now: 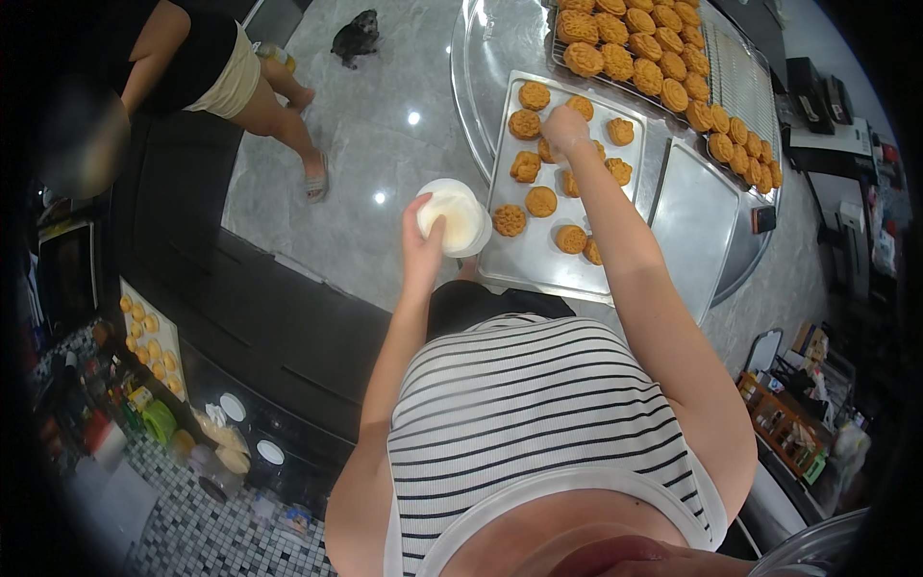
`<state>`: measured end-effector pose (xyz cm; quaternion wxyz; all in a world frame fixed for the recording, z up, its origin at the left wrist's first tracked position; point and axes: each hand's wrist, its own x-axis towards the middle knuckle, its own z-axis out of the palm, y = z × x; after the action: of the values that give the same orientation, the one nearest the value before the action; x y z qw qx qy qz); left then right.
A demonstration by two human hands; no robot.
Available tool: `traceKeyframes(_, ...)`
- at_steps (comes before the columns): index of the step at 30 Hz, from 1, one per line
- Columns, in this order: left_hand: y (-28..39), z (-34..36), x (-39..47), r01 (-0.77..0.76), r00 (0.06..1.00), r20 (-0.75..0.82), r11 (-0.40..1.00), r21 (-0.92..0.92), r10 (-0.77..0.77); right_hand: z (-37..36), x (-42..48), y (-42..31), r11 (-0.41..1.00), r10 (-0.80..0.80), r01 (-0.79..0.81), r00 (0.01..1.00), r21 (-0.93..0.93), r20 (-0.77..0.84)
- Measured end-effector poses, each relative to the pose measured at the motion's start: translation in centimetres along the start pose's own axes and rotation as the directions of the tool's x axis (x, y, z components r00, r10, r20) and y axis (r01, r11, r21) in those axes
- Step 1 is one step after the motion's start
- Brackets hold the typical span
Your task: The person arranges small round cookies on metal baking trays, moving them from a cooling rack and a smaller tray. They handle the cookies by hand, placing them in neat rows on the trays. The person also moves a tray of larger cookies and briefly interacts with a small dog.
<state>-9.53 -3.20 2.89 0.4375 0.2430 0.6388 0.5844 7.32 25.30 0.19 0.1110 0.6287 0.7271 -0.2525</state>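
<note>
My left hand (425, 231) grips a round white container (458, 213), its thumb inside over the pale bottom; it looks like a stack of thin cups or trays. My right hand (564, 131), which seems to wear a clear plastic glove, reaches down over a metal baking tray (555, 278). Golden-brown molded pastries that look like mooncakes (541, 201) are spread over that tray. One mooncake (579, 108) shows just beside the right hand's knuckles. The right fingertips are hidden beneath the hand, so whether they hold a pastry cannot be told.
Wire cooling racks (728, 61) crowded with more mooncakes stand behind the tray on a round metal table (476, 86). Another metal tray (696, 223) lies to the right. A person (209, 65) and a small dark dog (355, 37) are on the floor. A counter (238, 425) holds another pastry tray (173, 346).
</note>
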Motion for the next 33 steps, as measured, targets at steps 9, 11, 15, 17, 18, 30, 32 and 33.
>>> traceKeyframes(9,1.1,1.4,1.2,-0.04,0.994,0.101,0.999,0.034,0.037,-1.8,-5.6,2.2,0.971,-0.016,0.142,0.84,0.191,-0.543)
traceKeyframes(11,1.1,1.7,1.6,-0.043,0.992,0.123,0.998,0.048,0.037,-2.9,-6.8,3.2,0.755,0.054,0.183,0.94,0.629,-0.338)
traceKeyframes(15,0.7,2.1,1.8,0.066,0.984,0.165,0.997,-0.028,-0.06,-4.3,-14.7,0.8,0.259,-0.253,0.055,0.967,0.964,0.013)
traceKeyframes(17,1.1,3.4,1.9,0.131,0.975,0.196,0.985,-0.114,-0.107,0.9,-15.8,2.1,0.3,-0.33,0.021,0.94,0.954,0.083)
traceKeyframes(18,2.2,4.0,1.6,0.149,0.973,0.197,0.977,-0.151,-0.118,2.2,-16.8,1.8,0.319,-0.301,0.01,0.949,0.948,0.091)
traceKeyframes(30,0.5,9.9,-0.6,0.247,0.873,0.426,0.968,0.03,-0.236,4.7,-23.7,5.4,0.655,-0.058,0.305,0.933,0.692,-0.356)
traceKeyframes(32,0.0,10.3,-1.2,0.095,0.889,0.432,0.984,0.149,-0.151,5.0,-23.9,6.5,0.63,-0.11,0.327,0.935,0.704,-0.336)
traceKeyframes(33,0.1,10.4,-1.6,0.052,0.893,0.433,0.984,0.172,-0.123,4.4,-24.3,6.7,0.502,-0.111,0.222,0.975,0.836,-0.193)
